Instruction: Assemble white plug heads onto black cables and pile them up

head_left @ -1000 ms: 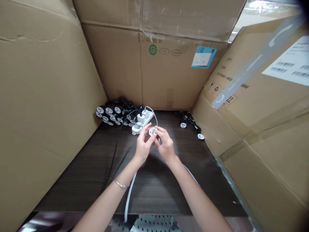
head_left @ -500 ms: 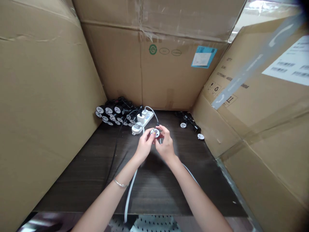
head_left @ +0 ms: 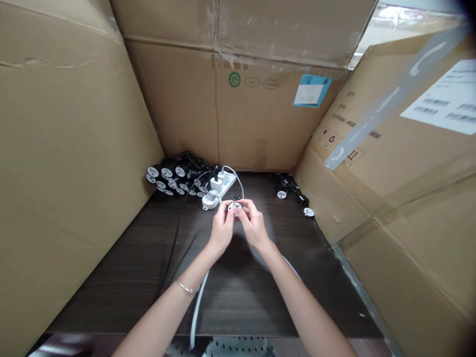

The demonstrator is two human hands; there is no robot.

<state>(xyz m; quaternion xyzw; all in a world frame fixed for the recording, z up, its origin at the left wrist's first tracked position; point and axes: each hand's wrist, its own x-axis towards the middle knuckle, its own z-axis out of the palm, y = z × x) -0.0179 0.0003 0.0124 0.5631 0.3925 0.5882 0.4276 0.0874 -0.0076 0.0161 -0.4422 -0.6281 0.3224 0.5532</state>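
**White cable:** a thick white round cable (head_left: 197, 312) snakes across the near part of the table, between the forearms, on a dark wood-grain tabletop (head_left: 111, 292). It probably runs up to what's in the hands, but I can't tell for sure.

**Left hand:** the bare left hand (head_left: 222, 228), with a thin silver bangle (head_left: 186, 286) on the wrist, has its fingers closed in a pinch on the left edge of the connector.

**Right hand:** the bare right hand (head_left: 255, 227) pinches the other edge, fingers curled in. Two-handed like this looks like the steadiest way to work on something so small.

**Connector:** a small round white-faced connector (head_left: 234, 206) sits between both hands, just off the near end of the strip. Fingers hide most of it.

**Power strip:** a long white power strip (head_left: 226, 183) lies angled just past the hands, with a white plug-in charger (head_left: 216, 185) in it.

**Far left:** a heap of black cylindrical connectors with round white faces (head_left: 167, 173) is pushed into the corner, seemingly to keep them together.

**Walls:** tan cardboard box panels (head_left: 253, 124) fence in the table.
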